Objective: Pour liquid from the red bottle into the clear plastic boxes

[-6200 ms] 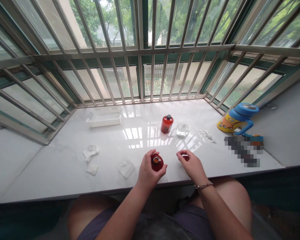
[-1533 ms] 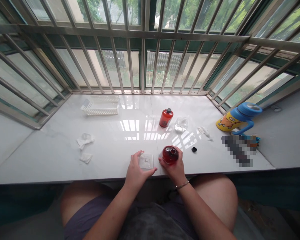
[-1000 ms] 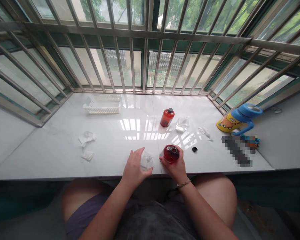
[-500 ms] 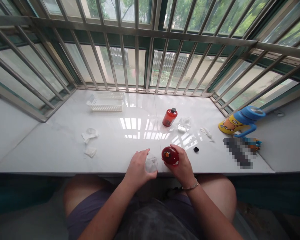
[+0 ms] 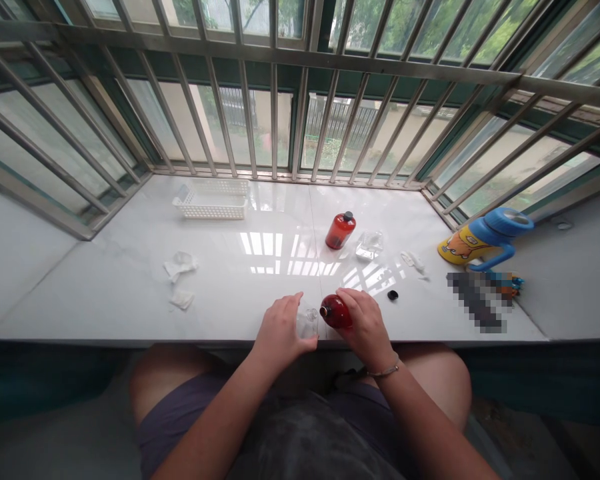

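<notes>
My right hand [image 5: 369,328] is wrapped round a red bottle [image 5: 338,311] with its cap off. The bottle tilts left, its open neck close to the top of a small clear bottle [image 5: 307,323]. Fingers and thumb of my left hand [image 5: 281,330] curl round that clear bottle near the front edge of the white counter [image 5: 220,313]. Part of the clear bottle is hidden behind the fingers. A black cap [image 5: 393,295] lies to the right of my right hand. Farther back stands a second red bottle [image 5: 341,231] with a dark cap.
A white perforated basket [image 5: 213,211] sits at the back left. Crumpled tissues [image 5: 181,266] lie on the left, and another tissue [image 5: 414,265] on the right. Clear plastic packaging [image 5: 369,246] rests beside the capped bottle. A blue and yellow flask [image 5: 480,239] stands far right. Metal bars [image 5: 273,120] close off the back.
My right hand has tipped the red bottle leftward, bringing its neck close to the clear bottle. My left hand keeps its hold, with the clear bottle slightly farther right.
</notes>
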`<act>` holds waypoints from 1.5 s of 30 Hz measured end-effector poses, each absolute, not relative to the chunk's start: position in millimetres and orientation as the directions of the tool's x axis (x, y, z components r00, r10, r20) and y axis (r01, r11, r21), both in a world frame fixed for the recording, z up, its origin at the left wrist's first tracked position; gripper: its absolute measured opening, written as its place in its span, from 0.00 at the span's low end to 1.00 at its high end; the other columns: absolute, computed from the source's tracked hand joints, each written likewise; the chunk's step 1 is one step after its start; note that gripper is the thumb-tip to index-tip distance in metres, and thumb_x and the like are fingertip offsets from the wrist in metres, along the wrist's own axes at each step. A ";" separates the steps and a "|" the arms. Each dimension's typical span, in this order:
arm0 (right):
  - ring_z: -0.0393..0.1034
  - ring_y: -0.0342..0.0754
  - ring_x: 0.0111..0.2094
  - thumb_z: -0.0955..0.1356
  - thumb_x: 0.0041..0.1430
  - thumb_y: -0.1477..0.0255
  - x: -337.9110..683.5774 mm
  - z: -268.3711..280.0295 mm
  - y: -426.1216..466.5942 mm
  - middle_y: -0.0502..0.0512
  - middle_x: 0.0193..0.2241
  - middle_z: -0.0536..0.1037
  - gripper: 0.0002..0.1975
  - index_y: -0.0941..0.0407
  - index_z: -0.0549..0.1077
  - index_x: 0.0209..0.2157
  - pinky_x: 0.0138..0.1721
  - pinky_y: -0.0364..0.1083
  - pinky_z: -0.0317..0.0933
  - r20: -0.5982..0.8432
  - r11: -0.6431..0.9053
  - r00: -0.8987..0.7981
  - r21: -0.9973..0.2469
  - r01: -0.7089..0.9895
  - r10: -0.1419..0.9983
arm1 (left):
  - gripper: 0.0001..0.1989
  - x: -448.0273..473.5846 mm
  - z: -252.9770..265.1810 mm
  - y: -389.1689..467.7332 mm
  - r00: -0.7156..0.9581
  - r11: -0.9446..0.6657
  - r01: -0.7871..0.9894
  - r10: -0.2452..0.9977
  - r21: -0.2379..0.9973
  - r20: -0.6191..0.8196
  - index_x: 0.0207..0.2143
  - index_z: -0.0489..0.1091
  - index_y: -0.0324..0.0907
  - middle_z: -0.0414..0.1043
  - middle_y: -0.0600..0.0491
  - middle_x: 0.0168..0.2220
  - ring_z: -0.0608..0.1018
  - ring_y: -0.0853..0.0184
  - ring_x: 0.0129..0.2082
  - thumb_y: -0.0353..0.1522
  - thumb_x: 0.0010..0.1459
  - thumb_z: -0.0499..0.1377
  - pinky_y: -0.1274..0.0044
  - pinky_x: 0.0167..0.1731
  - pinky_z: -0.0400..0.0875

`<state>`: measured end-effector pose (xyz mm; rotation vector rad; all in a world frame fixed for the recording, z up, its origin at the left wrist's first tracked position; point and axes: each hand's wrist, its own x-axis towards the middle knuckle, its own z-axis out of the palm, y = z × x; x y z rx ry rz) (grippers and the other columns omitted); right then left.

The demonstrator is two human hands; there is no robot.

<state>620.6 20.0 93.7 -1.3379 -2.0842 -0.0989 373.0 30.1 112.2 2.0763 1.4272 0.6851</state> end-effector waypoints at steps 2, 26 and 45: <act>0.74 0.63 0.57 0.73 0.68 0.69 619.8 95.6 20.7 0.64 0.57 0.79 0.31 0.51 0.64 0.69 0.62 0.66 0.65 0.553 0.480 -0.282 -0.252 0.840 0.784 | 0.44 374.2 111.8 29.7 0.318 -0.308 0.689 0.942 0.655 0.108 0.67 0.64 0.44 0.75 0.41 0.59 0.77 0.46 0.59 0.36 0.48 0.73 0.54 0.61 0.72; 0.73 0.60 0.60 0.72 0.66 0.74 617.8 109.1 24.8 0.61 0.59 0.79 0.29 0.51 0.68 0.67 0.70 0.63 0.54 0.507 0.461 -0.339 -0.134 0.877 0.793 | 0.45 377.6 116.9 30.8 0.318 -0.275 0.716 0.947 0.642 0.050 0.67 0.63 0.42 0.75 0.41 0.59 0.76 0.47 0.58 0.37 0.49 0.74 0.55 0.59 0.72; 0.72 0.60 0.61 0.71 0.68 0.76 615.0 123.8 26.7 0.61 0.60 0.79 0.26 0.50 0.70 0.65 0.70 0.64 0.53 0.505 0.478 -0.392 -0.048 0.877 0.769 | 0.45 375.6 112.8 32.3 0.299 -0.267 0.696 0.952 0.667 0.068 0.66 0.64 0.45 0.75 0.43 0.58 0.77 0.47 0.57 0.38 0.47 0.74 0.56 0.59 0.73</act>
